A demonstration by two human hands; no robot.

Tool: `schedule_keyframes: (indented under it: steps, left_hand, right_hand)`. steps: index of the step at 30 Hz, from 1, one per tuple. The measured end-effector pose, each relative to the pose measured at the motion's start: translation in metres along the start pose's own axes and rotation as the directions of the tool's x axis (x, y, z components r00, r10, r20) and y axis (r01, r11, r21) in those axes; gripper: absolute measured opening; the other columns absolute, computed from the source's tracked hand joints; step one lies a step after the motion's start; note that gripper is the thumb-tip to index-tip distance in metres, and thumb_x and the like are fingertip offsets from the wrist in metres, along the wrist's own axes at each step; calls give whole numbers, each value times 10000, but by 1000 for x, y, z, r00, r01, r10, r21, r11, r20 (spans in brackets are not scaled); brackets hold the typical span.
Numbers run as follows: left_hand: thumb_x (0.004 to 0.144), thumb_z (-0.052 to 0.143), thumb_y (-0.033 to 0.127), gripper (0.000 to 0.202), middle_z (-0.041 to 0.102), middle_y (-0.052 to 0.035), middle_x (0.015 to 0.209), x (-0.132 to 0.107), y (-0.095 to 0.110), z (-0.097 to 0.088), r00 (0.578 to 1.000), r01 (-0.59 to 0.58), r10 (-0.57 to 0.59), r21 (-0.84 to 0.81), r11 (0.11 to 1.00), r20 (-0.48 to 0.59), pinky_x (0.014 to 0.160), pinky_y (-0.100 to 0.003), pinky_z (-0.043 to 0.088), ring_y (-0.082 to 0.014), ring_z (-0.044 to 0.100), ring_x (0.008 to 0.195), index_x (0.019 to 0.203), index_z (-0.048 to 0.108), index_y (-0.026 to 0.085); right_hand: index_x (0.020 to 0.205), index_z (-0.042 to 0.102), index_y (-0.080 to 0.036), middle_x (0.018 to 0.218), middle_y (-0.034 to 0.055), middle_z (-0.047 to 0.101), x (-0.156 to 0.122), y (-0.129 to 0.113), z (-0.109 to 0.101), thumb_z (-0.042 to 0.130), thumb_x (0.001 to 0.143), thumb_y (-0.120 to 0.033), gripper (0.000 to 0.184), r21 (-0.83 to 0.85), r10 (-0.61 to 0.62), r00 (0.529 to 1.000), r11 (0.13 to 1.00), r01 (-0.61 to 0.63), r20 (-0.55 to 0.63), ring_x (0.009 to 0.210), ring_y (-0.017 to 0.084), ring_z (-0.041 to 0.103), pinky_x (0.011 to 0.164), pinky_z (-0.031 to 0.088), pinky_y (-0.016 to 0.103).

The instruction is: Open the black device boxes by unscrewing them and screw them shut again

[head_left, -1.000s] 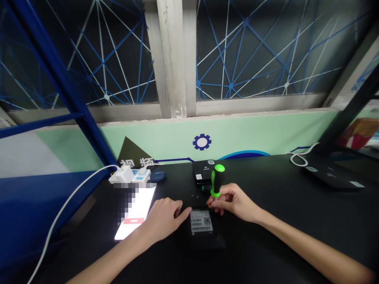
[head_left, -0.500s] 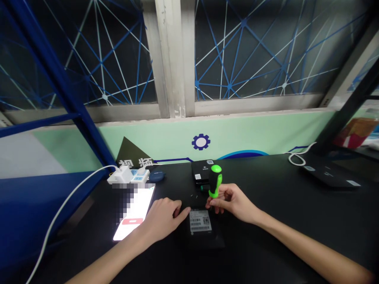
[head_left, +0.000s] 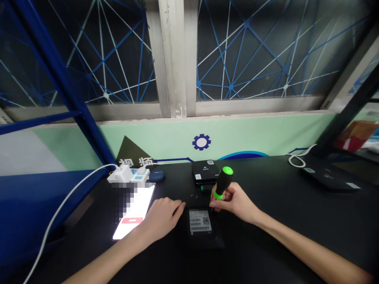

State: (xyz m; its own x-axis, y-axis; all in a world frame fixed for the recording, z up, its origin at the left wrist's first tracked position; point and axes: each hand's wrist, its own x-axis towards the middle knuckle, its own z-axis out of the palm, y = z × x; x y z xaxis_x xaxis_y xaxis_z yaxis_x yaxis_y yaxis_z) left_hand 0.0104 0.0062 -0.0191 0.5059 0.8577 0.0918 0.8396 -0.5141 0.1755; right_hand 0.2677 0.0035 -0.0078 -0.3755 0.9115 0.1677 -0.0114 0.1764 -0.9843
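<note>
A black labelled device (head_left: 200, 227) is laid flat between the two hands, and a green-and-black screwdriver (head_left: 224, 183) is held tilted over its corner nearest the right hand (head_left: 236, 203), gripped in that hand's fingers. The left hand (head_left: 164, 215) is rested palm down just beside the device, fingers loosely bent; whether anything is held beneath cannot be told. Beyond and between both hands, two tiny pale pieces (head_left: 197, 196) are seen; a lit phone (head_left: 139, 205) is placed just left of the left hand

Slim bare forearms (head_left: 308, 246) — tapering to narrow wrists (head_left: 258, 215) — left hand (head_left: 164, 214) and right hand (head_left: 238, 203) bare too
</note>
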Motion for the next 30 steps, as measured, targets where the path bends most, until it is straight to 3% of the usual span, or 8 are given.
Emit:
schedule_keyframes:
  steps: [4,11,14,18,22,30]
  left_hand:
    - [1050,294,355,494,653,-34,639,0,0,1,1000,-6,6,22,1000,-12,539,-285,277,-204,636,592,713,620,201]
    - [1047,301,364,488,659,-37,649,0,-2,3,999,-11,13,46,999,-35,553,-301,274,-219,645,623,722,629,206]
    - [1048,300,371,491,657,-39,647,0,-1,3,999,-7,8,24,1000,-31,553,-301,282,-217,642,618,729,633,202]
    - [1046,298,384,501,645,-42,635,0,-2,3,1000,5,-5,2,1000,-22,548,-298,288,-213,643,612,725,633,194]
    - [1047,289,387,514,631,-36,611,0,-1,2,1000,0,0,4,1000,-21,541,-291,284,-203,630,581,707,623,196]
    - [1042,300,387,509,645,-36,624,0,0,2,1000,8,-8,20,1000,-18,542,-294,283,-205,645,602,708,633,199]
  right_hand:
    - [713,638,-147,685,28,702,2,0,-2,865,648,-407,351,-4,18,1000,1000,-18,-4,570,139,646,574,545,261]
    - [880,706,-136,881,79,730,-3,-9,-2,661,884,-416,284,-39,-26,987,999,33,157,636,109,622,630,531,241]
    - [888,707,-147,848,49,702,-3,-7,0,722,829,-424,284,-41,-26,993,999,31,119,653,117,620,655,537,253]
    - [741,670,-150,721,11,681,0,1,1,846,678,-409,319,18,-12,1000,1000,12,12,597,126,621,612,547,262]
    - [723,641,-153,707,30,720,2,3,1,880,630,-381,342,41,3,998,999,0,-59,583,145,658,593,561,271]
    - [870,701,-135,867,83,735,-2,-6,1,667,872,-454,321,-20,-34,995,999,36,93,610,113,616,612,526,246]
